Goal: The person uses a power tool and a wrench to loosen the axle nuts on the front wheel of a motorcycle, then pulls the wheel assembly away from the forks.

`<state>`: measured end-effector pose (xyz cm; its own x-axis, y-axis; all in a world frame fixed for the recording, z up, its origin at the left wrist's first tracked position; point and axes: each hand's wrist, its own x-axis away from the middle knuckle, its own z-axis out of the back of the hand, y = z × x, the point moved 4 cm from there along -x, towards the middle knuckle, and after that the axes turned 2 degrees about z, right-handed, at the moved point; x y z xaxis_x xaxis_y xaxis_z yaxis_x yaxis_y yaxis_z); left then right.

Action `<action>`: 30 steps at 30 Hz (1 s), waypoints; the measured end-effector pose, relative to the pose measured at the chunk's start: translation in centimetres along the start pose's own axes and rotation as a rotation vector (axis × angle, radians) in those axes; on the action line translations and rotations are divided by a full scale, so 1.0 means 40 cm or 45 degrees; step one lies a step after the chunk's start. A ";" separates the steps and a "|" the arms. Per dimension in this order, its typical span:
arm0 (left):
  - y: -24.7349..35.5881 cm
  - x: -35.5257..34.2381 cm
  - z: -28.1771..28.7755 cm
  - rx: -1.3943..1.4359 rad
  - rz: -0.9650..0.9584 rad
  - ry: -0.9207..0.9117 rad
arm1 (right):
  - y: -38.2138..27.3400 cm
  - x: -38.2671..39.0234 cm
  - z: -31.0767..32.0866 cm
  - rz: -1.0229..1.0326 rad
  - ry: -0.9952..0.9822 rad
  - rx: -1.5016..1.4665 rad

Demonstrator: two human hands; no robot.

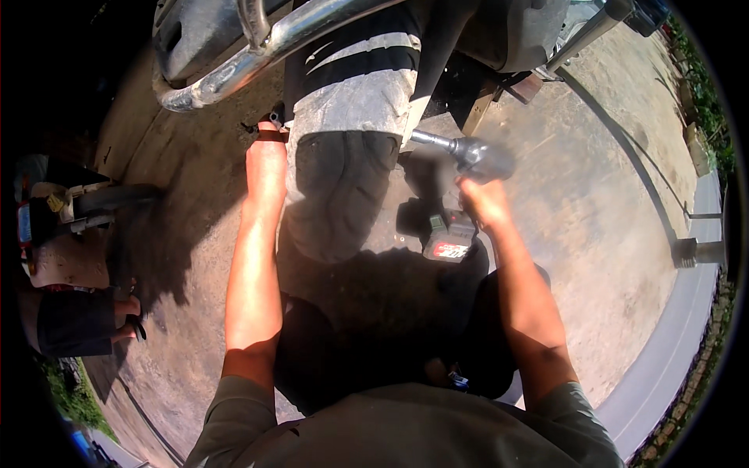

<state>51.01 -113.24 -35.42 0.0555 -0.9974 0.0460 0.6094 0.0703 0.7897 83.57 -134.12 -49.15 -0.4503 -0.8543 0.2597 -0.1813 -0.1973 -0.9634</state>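
A motorcycle tyre (339, 187), dusty and half in shade, stands upright in the middle. My left hand (266, 156) is closed on a small dark metal tool (275, 117) at the left side of the wheel near its hub; the tool's shape is hard to make out. My right hand (484, 203) grips a cordless impact wrench (482, 158) with a large battery pack at its base. The wrench's long socket shaft points left into the right side of the wheel hub, its tip hidden behind the tyre. The head of the wrench looks blurred.
A chrome bar (226, 78) arches above the wheel at upper left. A wooden block (521, 87) lies under the machine at upper right. At far left, a person in dark shorts (74, 320) is beside another two-wheeler (97, 203). A pale curb (667, 351) edges the concrete floor (593, 257) at right.
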 end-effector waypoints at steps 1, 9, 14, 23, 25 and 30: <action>0.006 0.004 0.003 0.008 0.033 -0.008 | -0.005 0.003 -0.003 -0.028 0.008 0.035; -0.043 -0.027 -0.002 -0.031 -0.037 -0.025 | 0.007 -0.008 -0.003 0.030 0.013 0.050; -0.052 -0.033 -0.014 0.030 0.001 -0.069 | 0.038 -0.020 0.013 0.142 -0.003 -0.039; -0.025 -0.015 -0.004 -0.350 -0.473 0.068 | 0.010 -0.002 -0.009 0.061 0.037 0.029; -0.015 0.002 0.003 -0.326 -0.678 0.139 | 0.016 -0.016 -0.017 0.057 -0.010 -0.043; 0.039 0.023 -0.006 -0.276 -0.569 0.031 | 0.035 -0.017 0.013 -0.014 0.051 -0.147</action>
<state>52.18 -114.05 -34.28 -0.2320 -0.9302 -0.2844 0.7280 -0.3600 0.5835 84.06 -134.07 -50.70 -0.4817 -0.8321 0.2748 -0.2851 -0.1477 -0.9471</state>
